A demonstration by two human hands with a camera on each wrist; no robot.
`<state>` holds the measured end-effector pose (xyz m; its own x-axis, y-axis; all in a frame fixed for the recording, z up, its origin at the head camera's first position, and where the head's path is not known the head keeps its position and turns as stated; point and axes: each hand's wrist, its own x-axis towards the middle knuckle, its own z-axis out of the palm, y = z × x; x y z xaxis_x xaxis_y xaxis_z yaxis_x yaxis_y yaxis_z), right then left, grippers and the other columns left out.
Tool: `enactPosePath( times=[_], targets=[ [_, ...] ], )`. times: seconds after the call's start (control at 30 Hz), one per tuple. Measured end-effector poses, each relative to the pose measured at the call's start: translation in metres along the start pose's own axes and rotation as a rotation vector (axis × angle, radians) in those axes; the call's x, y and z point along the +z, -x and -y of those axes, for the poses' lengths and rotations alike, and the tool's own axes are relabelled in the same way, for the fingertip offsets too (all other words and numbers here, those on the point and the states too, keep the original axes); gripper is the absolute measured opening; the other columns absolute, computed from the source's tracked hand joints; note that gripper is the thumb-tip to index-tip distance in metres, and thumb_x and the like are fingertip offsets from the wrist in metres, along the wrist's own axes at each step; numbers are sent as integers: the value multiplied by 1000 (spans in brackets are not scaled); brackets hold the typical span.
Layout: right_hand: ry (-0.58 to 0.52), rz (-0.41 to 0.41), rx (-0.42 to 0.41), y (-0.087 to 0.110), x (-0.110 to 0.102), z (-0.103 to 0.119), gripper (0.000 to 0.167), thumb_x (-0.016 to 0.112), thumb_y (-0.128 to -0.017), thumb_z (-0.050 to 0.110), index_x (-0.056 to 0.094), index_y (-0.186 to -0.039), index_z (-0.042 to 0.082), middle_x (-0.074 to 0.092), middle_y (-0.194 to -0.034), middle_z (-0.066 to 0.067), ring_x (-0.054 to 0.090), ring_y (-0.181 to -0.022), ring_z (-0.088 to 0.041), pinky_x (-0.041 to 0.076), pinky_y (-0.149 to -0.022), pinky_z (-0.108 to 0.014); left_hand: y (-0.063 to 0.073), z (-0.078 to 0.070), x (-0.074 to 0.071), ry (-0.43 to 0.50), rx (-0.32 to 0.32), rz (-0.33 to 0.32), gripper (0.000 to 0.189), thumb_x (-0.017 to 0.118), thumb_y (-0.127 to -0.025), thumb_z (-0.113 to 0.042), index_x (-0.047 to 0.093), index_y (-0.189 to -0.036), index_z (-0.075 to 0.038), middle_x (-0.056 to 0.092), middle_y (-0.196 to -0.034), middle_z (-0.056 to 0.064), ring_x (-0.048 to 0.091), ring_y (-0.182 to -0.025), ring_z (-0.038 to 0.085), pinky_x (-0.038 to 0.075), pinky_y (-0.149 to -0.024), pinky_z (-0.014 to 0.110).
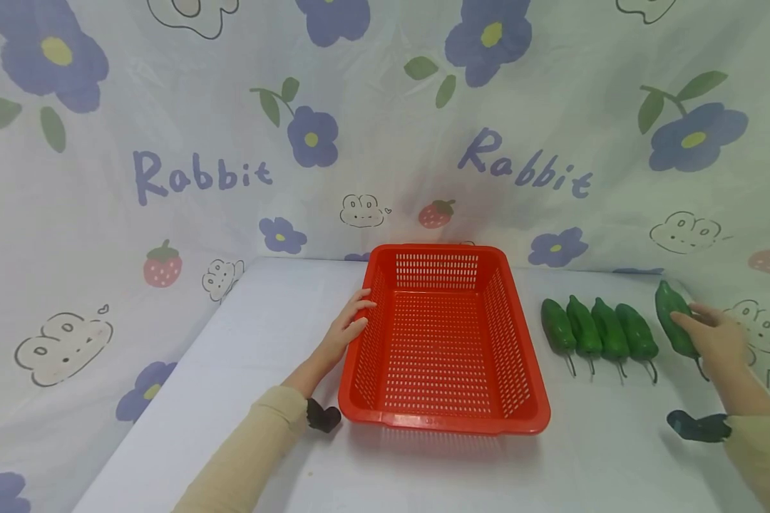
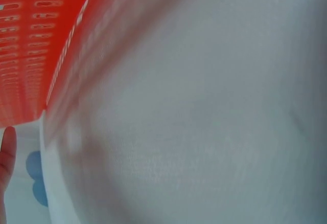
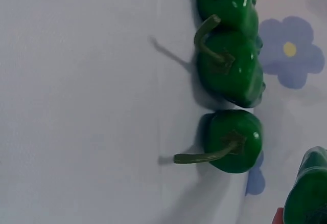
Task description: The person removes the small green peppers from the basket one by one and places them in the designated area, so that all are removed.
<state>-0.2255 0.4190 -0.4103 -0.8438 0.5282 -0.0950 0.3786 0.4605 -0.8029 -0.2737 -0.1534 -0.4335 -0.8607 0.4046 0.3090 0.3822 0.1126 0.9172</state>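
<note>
At the right in the head view, my right hand (image 1: 721,342) holds a glossy green pepper (image 1: 670,313) between thumb and fingers, its thin stem towards me. Part of this held pepper (image 3: 309,193) shows at the lower right of the right wrist view; whether it touches the table is unclear. Just left of it, several more green peppers (image 1: 609,331) lie side by side in a row, stems towards me. My left hand (image 1: 340,335) rests at the left rim of a red plastic basket (image 1: 445,422), fingers extended over the edge. No pepper shows inside the basket.
The basket stands on a white-covered table (image 1: 257,335), left of the pepper row. Behind the table hangs a patterned cloth (image 1: 391,164) with flowers, strawberries and rabbits. A dark strapped object (image 1: 699,426) sits at my right wrist, another (image 1: 324,415) at my left.
</note>
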Motion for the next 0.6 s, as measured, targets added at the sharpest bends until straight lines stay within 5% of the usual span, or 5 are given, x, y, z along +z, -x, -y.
enactPosePath(
  times=[0.13,0.37,0.47,0.6],
  targets=[
    [-8,-5,11,3,4,1,73,48,-90,41,17,-143,1,18,-146,-27,24,-129,-49,29,-100,-58,1,-5,1,19,-4,3,35,38,-92,-6,41,-125,7,14,-150,16,17,-135,35,29,-101,57],
    [9,4,43,1,9,0,67,45,-92,35,18,-142,1,19,-146,-28,25,-129,-48,30,-101,-55,6,-36,5,7,-35,3,36,35,-90,1,36,-124,14,11,-148,25,11,-135,40,23,-104,58],
    [39,-13,50,-1,13,-4,65,43,-93,35,20,-142,1,21,-145,-28,28,-128,-46,34,-98,-53,5,-36,6,5,-36,9,37,34,-90,2,35,-124,15,11,-148,26,11,-135,40,24,-103,57],
    [45,-13,52,-6,15,-8,62,43,-93,33,22,-142,0,22,-144,-29,27,-129,-46,34,-99,-53,2,-18,3,22,-21,11,37,35,-91,0,37,-126,13,11,-149,22,11,-136,37,26,-104,50]
  ],
)
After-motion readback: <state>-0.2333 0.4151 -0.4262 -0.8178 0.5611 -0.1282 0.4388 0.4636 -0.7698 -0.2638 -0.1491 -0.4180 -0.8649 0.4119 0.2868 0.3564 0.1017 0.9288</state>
